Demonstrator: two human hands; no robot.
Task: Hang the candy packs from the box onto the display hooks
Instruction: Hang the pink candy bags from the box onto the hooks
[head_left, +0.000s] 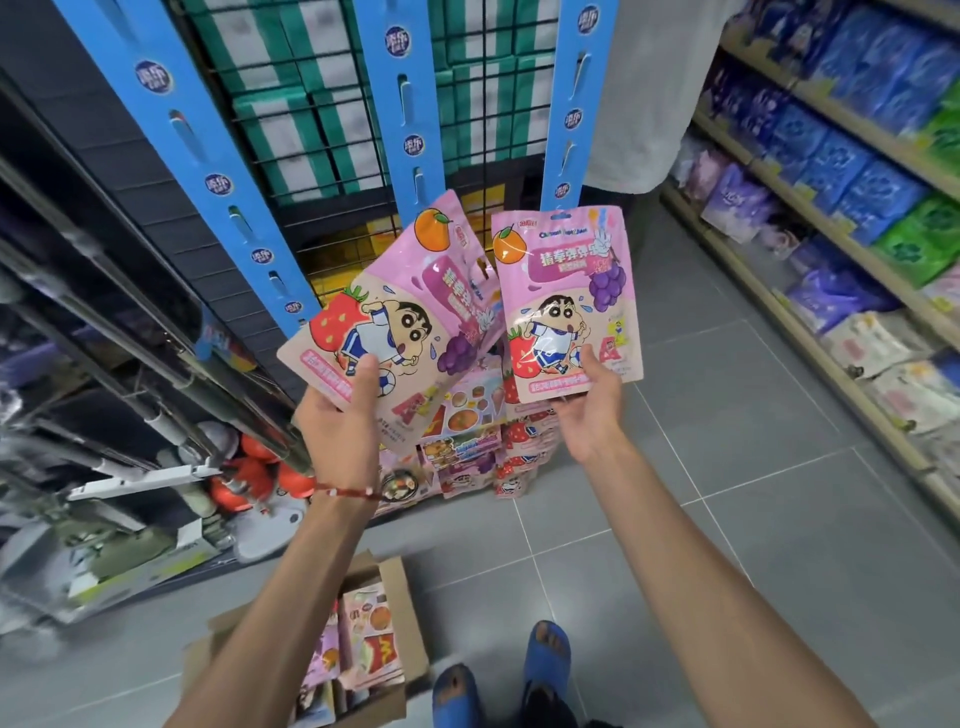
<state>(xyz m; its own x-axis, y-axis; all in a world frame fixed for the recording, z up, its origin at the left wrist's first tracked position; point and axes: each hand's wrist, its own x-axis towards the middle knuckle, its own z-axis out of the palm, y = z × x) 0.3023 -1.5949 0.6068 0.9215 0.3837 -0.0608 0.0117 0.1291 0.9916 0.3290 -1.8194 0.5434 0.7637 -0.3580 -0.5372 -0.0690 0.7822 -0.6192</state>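
Observation:
My left hand (340, 426) grips a small fan of pink candy packs (395, 312) by their lower edge, tilted to the right. In my right hand (587, 410) a single pink candy pack (563, 291) stands upright, thumb on its front. Both are raised before three blue hanging strips (410, 119) with empty slots on a wire rack. More packs hang lower on the strips (467, 447). The open cardboard box (400, 597) with several packs sits on the floor under my left forearm.
Dark shelving with boxed goods and orange items (249, 467) runs along the left. Shelves of blue, purple and green packages (852, 171) line the right. A person in a white shirt (660, 93) stands behind the rack. Grey tiled floor (753, 493) lies between; my blue slippers (545, 654) are below.

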